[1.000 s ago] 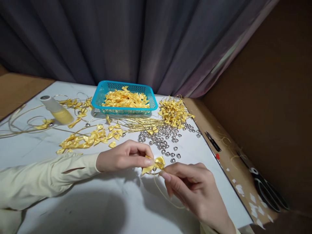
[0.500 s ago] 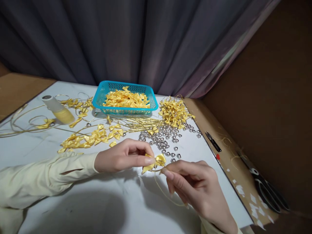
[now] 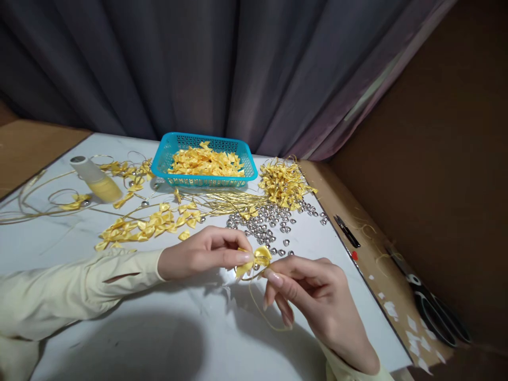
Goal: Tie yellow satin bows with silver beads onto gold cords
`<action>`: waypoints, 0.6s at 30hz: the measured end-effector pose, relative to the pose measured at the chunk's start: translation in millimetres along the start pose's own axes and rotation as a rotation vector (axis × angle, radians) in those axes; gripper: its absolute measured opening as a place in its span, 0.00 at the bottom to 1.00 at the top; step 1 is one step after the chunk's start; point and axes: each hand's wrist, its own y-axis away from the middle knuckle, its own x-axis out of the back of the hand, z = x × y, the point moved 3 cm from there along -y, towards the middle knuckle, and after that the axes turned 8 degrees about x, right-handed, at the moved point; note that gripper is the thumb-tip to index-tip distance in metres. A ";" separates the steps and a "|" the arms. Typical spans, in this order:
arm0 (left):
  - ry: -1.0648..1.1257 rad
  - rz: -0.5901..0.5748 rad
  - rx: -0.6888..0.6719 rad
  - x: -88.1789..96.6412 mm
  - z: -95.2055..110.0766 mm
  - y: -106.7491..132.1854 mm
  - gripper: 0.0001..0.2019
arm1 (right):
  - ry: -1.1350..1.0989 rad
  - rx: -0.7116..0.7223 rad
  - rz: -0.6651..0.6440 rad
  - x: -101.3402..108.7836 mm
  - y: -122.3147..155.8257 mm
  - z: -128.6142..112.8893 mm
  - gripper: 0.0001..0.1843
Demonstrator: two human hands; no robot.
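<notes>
My left hand [image 3: 206, 253] pinches a small yellow satin bow [image 3: 254, 260] between thumb and forefinger, just above the white tabletop [image 3: 159, 328]. My right hand [image 3: 313, 301] meets it from the right, fingertips closed on a thin gold cord [image 3: 264, 309] that loops down under the hand. Silver beads [image 3: 264, 225] lie scattered just beyond the bow.
A blue basket [image 3: 166, 153] of yellow bows stands at the back. Loose bows [image 3: 146, 225], a heap of corded bows [image 3: 283, 182], gold cords [image 3: 226, 201] and a yellow glue bottle [image 3: 95, 180] lie around it. Black clippers [image 3: 346, 230] and scissors [image 3: 432, 309] rest on the brown board [image 3: 381, 275] at right.
My right hand has drawn up closer to the bow, its lower fingers curling in with the cord loop. The left hand and bow shifted slightly right.
</notes>
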 end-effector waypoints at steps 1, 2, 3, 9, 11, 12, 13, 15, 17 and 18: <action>0.020 -0.003 0.000 -0.2 -0.3 -0.1 0.09 | 0.000 0.003 0.001 -0.2 -0.1 0.3 0.15; 0.040 -0.006 -0.001 -0.3 -0.7 -0.2 0.09 | 0.000 0.005 0.001 -0.4 -0.3 0.6 0.15; 0.060 -0.007 -0.004 -0.4 -1.1 -0.3 0.09 | 0.000 0.006 0.002 -0.6 -0.5 0.7 0.15; 0.108 -0.021 -0.027 -0.4 -3.6 -0.6 0.08 | -0.036 -0.005 0.009 -0.9 -1.7 0.1 0.15; 0.101 -0.024 -0.034 -0.3 -3.8 -0.7 0.07 | -0.057 -0.013 0.005 -1.1 -1.5 0.3 0.15; 0.096 -0.024 -0.039 -0.2 -3.8 -0.6 0.07 | -0.070 -0.017 0.004 -1.2 -1.3 0.7 0.15; 0.089 -0.026 -0.042 -0.2 -3.7 -0.6 0.07 | -0.087 -0.022 0.004 -1.4 -1.0 1.3 0.15; 0.077 -0.023 -0.047 0.1 -3.5 -0.4 0.07 | -0.130 -0.031 0.007 -1.9 -0.3 2.7 0.14; 0.064 -0.013 -0.046 0.3 -3.3 -0.2 0.07 | -0.181 -0.038 0.008 -2.6 0.6 4.1 0.12; 0.054 -0.008 -0.045 0.3 -3.3 -0.1 0.07 | -0.204 -0.042 0.009 -2.9 1.0 4.7 0.11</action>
